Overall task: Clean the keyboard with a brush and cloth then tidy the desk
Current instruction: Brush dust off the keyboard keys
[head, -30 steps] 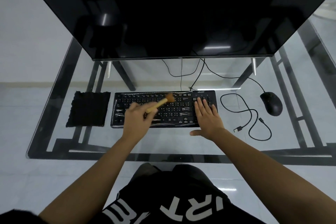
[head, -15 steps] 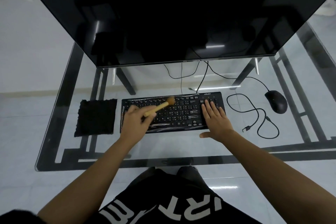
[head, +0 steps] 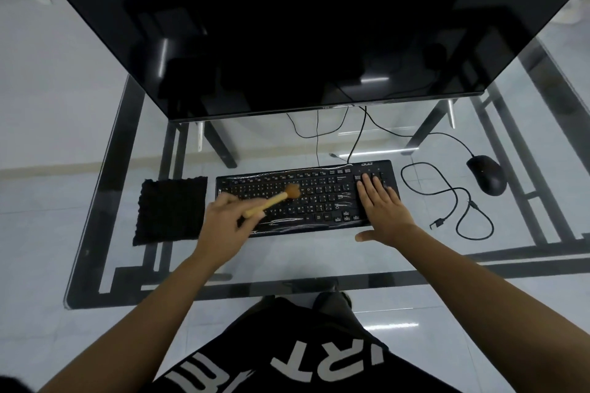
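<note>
Brushing the keyboard on a glass desk.

From the left: a black cloth [head: 170, 210] lies flat just beside the black keyboard [head: 306, 198]. The left hand [head: 223, 226] is closed around the handle of a wooden brush [head: 273, 199], whose bristles sit over the middle keys. The right hand [head: 381, 207] lies open and flat on the keyboard's right end, holding nothing. Farther right are a coiled cable [head: 453, 198] and a black mouse [head: 487, 174].

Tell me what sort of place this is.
Most likely a home or office computer workstation: a glass-topped desk carries a large dark monitor, a black keyboard and a wired mouse. The floor is pale tile; nothing more of the room shows.
</note>
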